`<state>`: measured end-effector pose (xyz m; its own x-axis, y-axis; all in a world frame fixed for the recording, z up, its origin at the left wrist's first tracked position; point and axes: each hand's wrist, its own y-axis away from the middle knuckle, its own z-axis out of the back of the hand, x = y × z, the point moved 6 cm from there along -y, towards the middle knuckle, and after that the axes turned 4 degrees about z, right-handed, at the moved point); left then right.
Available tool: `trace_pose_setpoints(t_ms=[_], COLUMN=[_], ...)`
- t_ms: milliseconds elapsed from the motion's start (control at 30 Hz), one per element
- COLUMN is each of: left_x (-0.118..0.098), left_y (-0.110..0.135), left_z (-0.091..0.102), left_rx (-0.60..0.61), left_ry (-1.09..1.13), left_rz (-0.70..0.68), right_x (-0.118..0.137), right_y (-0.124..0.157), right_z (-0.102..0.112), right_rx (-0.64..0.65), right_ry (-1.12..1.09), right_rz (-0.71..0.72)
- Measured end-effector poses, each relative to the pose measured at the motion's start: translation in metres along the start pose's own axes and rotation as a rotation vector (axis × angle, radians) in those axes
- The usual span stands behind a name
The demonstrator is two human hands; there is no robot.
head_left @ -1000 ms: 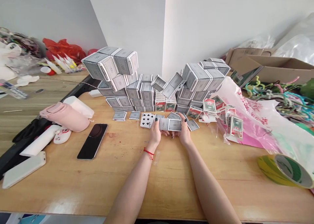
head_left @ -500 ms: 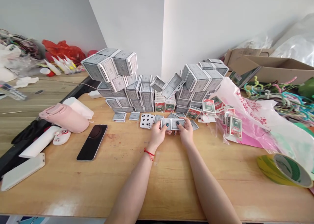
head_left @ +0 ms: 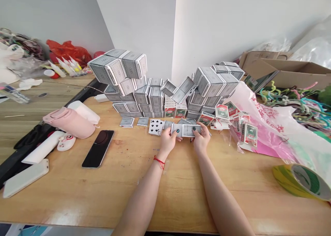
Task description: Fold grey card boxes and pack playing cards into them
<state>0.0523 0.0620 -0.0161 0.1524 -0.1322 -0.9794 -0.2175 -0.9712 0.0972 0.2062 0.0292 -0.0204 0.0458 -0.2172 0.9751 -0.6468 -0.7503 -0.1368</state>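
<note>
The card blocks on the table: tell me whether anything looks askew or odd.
Yes: between the left stack and right stack, a folded card piece slants sharply, while both stand squarer. Also, one playing card lies face up near face-down cards.

Cards point(head_left: 188, 130) partly hide the left hand point(head_left: 167, 142) and right hand point(head_left: 202, 141). The bottom edge crops both forearms point(head_left: 142, 194), the right edge the carton point(head_left: 271, 67). Print on the boxes point(head_left: 250, 135) is too small to read.

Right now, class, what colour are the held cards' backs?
The held cards have grey-and-white patterned backs, seen in head view.
</note>
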Motion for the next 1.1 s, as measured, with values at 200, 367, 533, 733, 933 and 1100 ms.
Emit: trace_pose_setpoints(t_ms=[200, 367, 533, 733, 933, 1100], left_x=[-0.002, -0.003, -0.012, -0.018, -0.019, -0.014], left_y=[-0.003, -0.009, -0.008, -0.005, -0.005, -0.005], left_z=[0.015, 0.034, 0.035, 0.035, 0.036, 0.037], left_rx=[-0.126, -0.198, -0.13, -0.148, -0.169, -0.18], left_ry=[0.013, -0.029, -0.226, -0.314, -0.352, -0.299], left_rz=[-0.116, -0.186, -0.292, -0.363, -0.399, -0.331], right_x=[0.0, -0.001, -0.001, 0.003, 0.004, 0.01], right_y=[-0.003, -0.009, -0.007, -0.001, 0.003, 0.002], right_z=[0.011, 0.022, 0.004, -0.008, -0.015, -0.012], right_rx=[-0.117, -0.208, -0.012, 0.115, 0.205, 0.147], right_ry=[-0.004, -0.064, -0.133, -0.137, -0.107, -0.113], right_rz=[0.051, 0.1, 0.039, 0.034, 0.042, 0.088])
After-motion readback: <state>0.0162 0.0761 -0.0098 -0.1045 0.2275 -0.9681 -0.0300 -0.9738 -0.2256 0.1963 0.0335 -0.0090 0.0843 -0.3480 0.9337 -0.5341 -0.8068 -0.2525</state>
